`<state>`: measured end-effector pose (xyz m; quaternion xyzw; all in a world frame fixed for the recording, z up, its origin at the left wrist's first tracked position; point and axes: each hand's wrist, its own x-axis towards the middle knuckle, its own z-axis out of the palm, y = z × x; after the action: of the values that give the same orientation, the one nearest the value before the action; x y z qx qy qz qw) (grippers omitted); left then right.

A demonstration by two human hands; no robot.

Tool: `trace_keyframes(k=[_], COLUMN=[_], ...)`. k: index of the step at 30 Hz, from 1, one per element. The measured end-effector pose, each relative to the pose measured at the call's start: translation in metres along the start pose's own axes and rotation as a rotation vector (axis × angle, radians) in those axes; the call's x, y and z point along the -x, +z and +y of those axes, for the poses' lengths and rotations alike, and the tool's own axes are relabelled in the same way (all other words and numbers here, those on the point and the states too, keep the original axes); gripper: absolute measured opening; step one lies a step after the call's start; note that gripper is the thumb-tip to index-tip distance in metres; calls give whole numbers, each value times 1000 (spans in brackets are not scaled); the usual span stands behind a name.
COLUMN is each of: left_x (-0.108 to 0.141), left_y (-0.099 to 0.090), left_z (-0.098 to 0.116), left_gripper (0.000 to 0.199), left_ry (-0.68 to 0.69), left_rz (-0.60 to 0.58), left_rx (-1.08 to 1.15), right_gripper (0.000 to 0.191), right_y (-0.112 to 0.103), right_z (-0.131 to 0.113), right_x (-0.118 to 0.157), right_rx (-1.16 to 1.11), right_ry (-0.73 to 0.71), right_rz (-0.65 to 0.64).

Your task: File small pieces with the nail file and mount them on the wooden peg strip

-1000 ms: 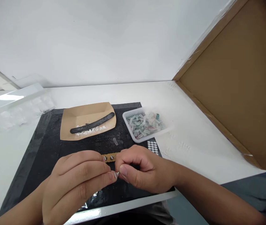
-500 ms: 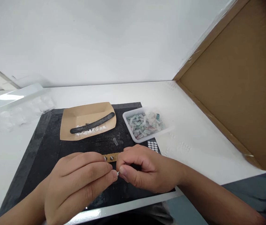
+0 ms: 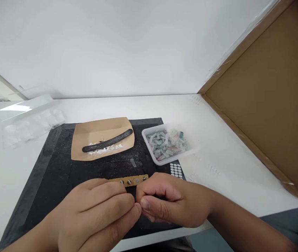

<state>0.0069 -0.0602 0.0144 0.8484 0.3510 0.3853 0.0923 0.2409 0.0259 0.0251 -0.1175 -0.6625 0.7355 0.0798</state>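
My left hand (image 3: 101,213) and my right hand (image 3: 167,201) meet fingertip to fingertip over the front of the black mat (image 3: 40,185). The fingers of both are pressed together in a pinch; whatever lies between them is too small or hidden to make out. Just behind the fingertips lies a gold-brown strip (image 3: 133,181) with several small round metallic pieces on it, its left end partly covered by my left hand. A small translucent nail-shaped piece (image 3: 133,162) rests on the mat beyond the strip.
A brown paper tray (image 3: 101,126) holds a curved black file (image 3: 107,140) and white bits. Right of it, a white plastic basket (image 3: 150,148) is full of translucent pieces, beside a sheet of white dots (image 3: 176,170). Clear plastic packaging (image 3: 33,124) stands left; a cardboard panel (image 3: 267,94) right.
The view has shifted slightly, so everything sits a little lower and further right. My fingertips have closed together, hiding the small pale bit between them. More of the gold-brown strip shows.
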Motion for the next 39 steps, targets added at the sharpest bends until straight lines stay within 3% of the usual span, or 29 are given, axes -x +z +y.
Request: trace_keyframes(k=[6,11,17,25,33,39], left_x=[-16,-26,-24,-19,-19,-18], left_y=[-9,-7,-3,-1,6,9], left_z=[-12,-17,-19,-19,-16,-15], left_gripper=[20,12,17,26,22,23], left_ry=[213,197,160,33,-108,-242], left_rz=[-73,-11,-29,31,83,60], left_rx=[36,73,179,198,168,258], right_gripper=[41,43,43,24,12,16], right_y=[1,2,3,10,12,14], right_z=[2,4,5,9,18,21], right_x=[0,0,-2,-1,-7,-10], right_rx=[-166,-103,14,212,836,933], right_ry=[51,29,-34,-164,-420,-395], right_rz=[-29,-47,-39,271,498,617])
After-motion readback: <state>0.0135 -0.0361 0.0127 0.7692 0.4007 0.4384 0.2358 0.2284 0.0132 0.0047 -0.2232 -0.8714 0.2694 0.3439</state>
